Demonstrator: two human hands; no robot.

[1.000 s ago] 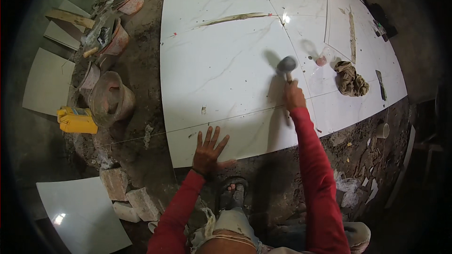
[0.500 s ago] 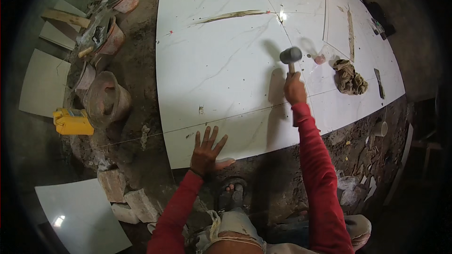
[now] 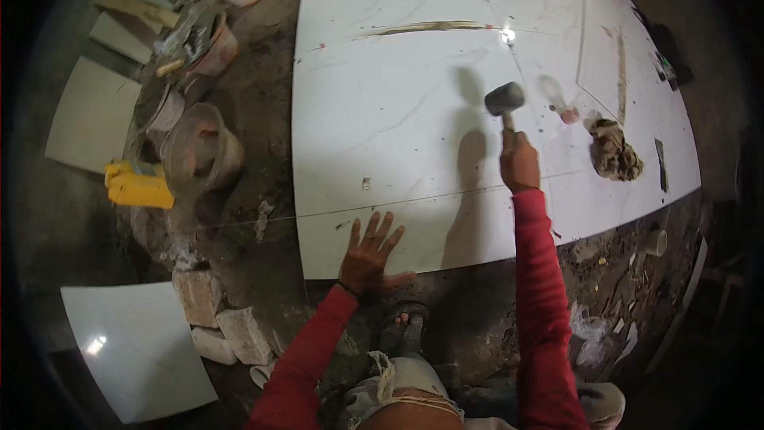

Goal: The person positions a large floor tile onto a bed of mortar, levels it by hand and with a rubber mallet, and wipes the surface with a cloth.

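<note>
My left hand [image 3: 369, 256], fingers spread, rests on the near edge of a white marble-patterned tile surface [image 3: 374, 127]. My right hand [image 3: 519, 161] grips the wooden handle of a black-headed mallet [image 3: 504, 98], whose head is over the tiles and slightly blurred, casting a shadow to its left. A thin string [image 3: 334, 213] runs across the tiles near my fingers. Right of the mallet are a crumpled brown cloth [image 3: 615, 155] and a small clear plastic piece with pink on it [image 3: 569, 115].
On the dirt floor at left stand grimy buckets [image 3: 199, 143], a yellow jerrycan [image 3: 139, 185], loose tiles [image 3: 87, 111], a wooden board [image 3: 135, 9] and rough blocks [image 3: 195, 299]. Another white tile [image 3: 135, 350] lies lower left; a white cup [image 3: 656, 243] and rubble are at right.
The whole view has shifted, the tiles appearing farther right. The mallet head has moved slightly relative to the tiles in my right hand; my left hand stays spread at the same edge.
</note>
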